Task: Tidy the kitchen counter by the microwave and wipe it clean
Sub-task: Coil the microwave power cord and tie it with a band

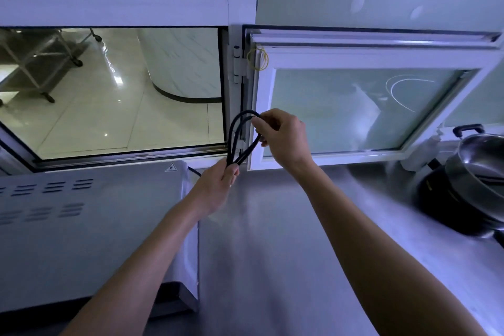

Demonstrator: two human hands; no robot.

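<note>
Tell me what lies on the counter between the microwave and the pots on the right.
In the head view, the counter between the microwave and the pots is bare steel; only the person's forearms cross above it.

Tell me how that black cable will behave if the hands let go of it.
The black cable looks springy rather than limp: its loops stand up from the left hand and arc to the right hand. Released, the loops would probably spring open. It seems light, held by a fingertip pinch.
</note>
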